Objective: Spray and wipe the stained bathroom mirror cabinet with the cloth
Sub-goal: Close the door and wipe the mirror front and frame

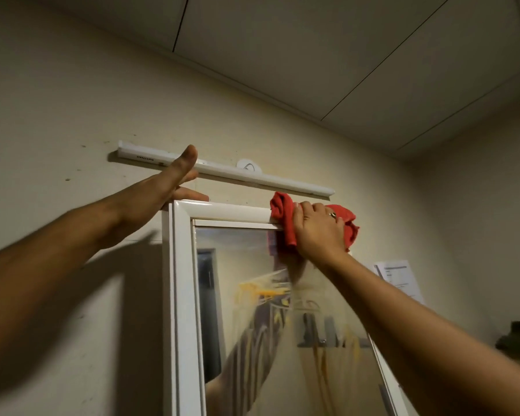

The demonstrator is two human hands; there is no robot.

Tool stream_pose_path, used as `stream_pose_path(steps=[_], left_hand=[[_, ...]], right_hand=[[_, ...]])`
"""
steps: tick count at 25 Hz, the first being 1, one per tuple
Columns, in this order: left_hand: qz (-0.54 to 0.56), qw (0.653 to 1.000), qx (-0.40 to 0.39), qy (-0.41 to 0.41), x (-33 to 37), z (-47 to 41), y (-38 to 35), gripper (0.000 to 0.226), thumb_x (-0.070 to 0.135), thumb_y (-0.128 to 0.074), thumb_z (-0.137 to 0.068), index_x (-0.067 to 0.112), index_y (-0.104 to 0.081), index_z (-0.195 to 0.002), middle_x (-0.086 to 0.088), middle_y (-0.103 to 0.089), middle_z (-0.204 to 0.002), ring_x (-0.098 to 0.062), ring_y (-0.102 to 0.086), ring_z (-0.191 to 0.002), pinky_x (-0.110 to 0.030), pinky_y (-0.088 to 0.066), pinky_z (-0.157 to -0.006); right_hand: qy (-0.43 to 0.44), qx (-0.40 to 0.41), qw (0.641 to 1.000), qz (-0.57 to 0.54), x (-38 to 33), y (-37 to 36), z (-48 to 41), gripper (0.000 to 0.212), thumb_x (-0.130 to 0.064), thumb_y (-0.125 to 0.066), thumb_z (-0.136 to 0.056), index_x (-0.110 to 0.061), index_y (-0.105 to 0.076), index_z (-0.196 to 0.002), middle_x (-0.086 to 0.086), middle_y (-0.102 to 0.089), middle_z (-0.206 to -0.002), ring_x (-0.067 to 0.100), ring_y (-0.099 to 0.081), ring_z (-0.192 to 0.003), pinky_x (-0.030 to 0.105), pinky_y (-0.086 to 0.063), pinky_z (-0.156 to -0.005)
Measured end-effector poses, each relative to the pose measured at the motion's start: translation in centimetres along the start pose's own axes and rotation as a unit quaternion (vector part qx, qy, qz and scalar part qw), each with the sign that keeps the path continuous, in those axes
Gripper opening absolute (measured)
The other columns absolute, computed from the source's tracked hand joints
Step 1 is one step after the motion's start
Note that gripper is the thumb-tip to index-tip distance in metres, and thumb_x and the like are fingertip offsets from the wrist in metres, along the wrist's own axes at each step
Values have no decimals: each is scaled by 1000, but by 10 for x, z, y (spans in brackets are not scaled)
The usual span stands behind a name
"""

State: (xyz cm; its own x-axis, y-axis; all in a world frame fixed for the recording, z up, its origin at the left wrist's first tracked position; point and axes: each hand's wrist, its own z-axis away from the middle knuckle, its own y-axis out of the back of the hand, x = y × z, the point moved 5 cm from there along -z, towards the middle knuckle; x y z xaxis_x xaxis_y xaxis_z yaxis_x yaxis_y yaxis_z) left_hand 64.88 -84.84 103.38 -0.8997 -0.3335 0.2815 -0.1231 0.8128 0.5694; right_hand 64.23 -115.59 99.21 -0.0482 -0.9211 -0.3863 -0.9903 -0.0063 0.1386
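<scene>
The view looks up at a white-framed cabinet [182, 280] on a beige wall [57, 100], under a panelled ceiling [342, 49]. The left hand [174, 181] rests on the cabinet's top left corner with its fingers straight, the thumb lying along the top edge. The right hand [318, 229], with a ring [332, 214] on one finger, holds a bunched red cloth [284, 214] and presses it against the upper frame and the top of the mirror [252, 325]. Yellow-orange stains [264, 292] streak the glass below the cloth. A long white lamp [282, 180] is fixed just above the cabinet. A printed paper [400, 277] hangs on the wall to the right.
</scene>
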Motion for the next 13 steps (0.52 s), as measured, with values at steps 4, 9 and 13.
stream_pose_path(steps=[4,9,13], left_hand=[[7,1000,7,1,-2,1,0,102,100,-11,-73,45,-27,-158,18,-58,-146,-18,-30,-153,-57,1,-125],[3,1000,6,1,-1,4,-4,97,99,-12,-63,56,-33,-148,20,-50,-153,-17,-25,-154,-60,3,-123],[5,1000,10,-5,0,7,-3,109,103,-14,-59,51,-32,-153,16,-50,-153,-16,-26,-154,-57,1,-123]], right_hand=[[203,114,972,-25,-92,-3,40,45,-43,-32,-109,-15,-66,-104,8,-57,-113,25,-58,-79,44,-49,-78],[203,103,973,-40,-50,21,30,27,-37,-47,-110,-15,-63,-112,5,-66,-108,25,-62,-83,46,-53,-77],[211,142,963,-89,-94,11,34,26,-43,-48,-103,-22,-61,-96,0,-64,-98,21,-56,-83,40,-40,-80]])
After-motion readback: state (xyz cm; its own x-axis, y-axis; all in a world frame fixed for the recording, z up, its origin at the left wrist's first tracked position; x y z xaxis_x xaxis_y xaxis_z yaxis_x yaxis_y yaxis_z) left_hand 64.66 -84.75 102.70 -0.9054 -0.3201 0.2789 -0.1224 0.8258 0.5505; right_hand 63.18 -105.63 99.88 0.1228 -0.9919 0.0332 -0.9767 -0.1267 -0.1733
